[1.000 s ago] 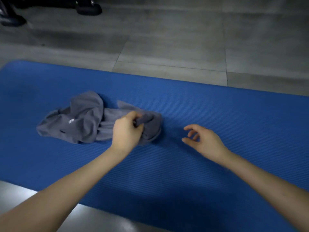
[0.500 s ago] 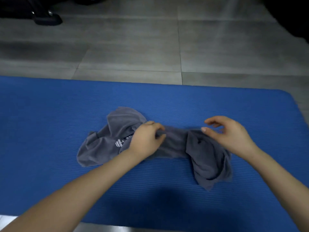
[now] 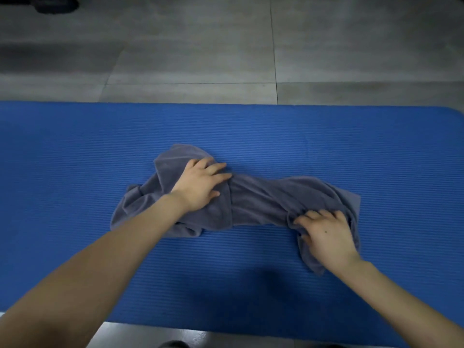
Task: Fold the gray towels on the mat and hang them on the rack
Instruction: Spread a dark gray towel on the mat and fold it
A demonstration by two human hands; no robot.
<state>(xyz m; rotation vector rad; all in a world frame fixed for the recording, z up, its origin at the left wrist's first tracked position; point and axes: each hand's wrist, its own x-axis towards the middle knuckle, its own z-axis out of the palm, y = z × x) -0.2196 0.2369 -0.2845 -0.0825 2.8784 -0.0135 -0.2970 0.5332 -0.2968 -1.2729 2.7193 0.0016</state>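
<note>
One crumpled gray towel (image 3: 261,199) lies stretched left to right across the middle of the blue mat (image 3: 75,151). My left hand (image 3: 200,187) rests flat on the towel's left part, fingers straight and spread, pressing it down. My right hand (image 3: 326,234) is on the towel's right end with its fingers curled into the bunched fabric. The towel's right corner hangs toward me past that hand. No rack is in view.
The mat lies on a gray tiled floor (image 3: 200,59); its far edge and rounded right corner show. A dark shoe-like object (image 3: 55,3) sits at the far left on the floor. A strip of floor shows at the mat's near edge.
The towel has been pulled longer to the right. My left hand went from pinching the fabric to lying flat on it. My right hand came down and took hold of the right end.
</note>
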